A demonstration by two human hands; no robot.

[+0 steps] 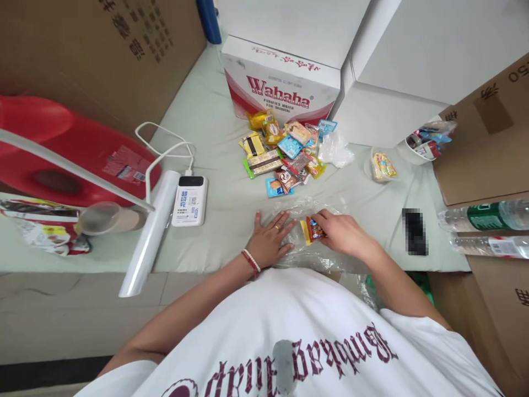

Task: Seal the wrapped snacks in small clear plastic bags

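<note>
My left hand point(273, 241) lies flat with spread fingers on a clear plastic bag point(295, 253) near the table's front edge. To its right, my right hand point(343, 234) grips a small snack packet point(314, 229) in orange-brown and yellow over the same bag. My fingers cover part of that packet. Beyond both hands is a loose heap of wrapped snacks point(289, 146), among them a green-ended bar point(264, 164) and a blue packet point(278, 188). A crumpled whitish plastic bag point(334, 149) touches the heap's right side.
A Wahaha carton point(285, 91) stands behind the heap. On the left are a white power bank point(190, 201) with a cable, a white lamp point(151, 231) and a red jug point(82, 149). Rightward are a snack tub point(383, 166), a fuller white tub point(417, 151) and plastic bottles point(487, 215).
</note>
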